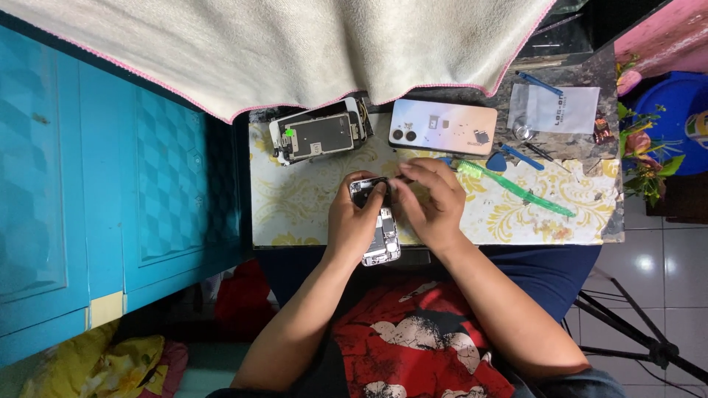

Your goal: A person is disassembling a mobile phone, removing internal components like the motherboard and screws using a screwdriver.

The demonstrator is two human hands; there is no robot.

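Both hands on the opened phone (377, 225) at the surface (310, 203) edge.
Left hand (352, 221) grips it steady; right hand (431, 203) fingers pinch at its top end. Detached screen (318, 135) and green toothbrush (512, 188) lie beyond the phone.

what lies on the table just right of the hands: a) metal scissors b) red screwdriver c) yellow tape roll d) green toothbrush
d: a green toothbrush lies slanted on the table, right of the right hand, which works with the left hand on the opened phone.
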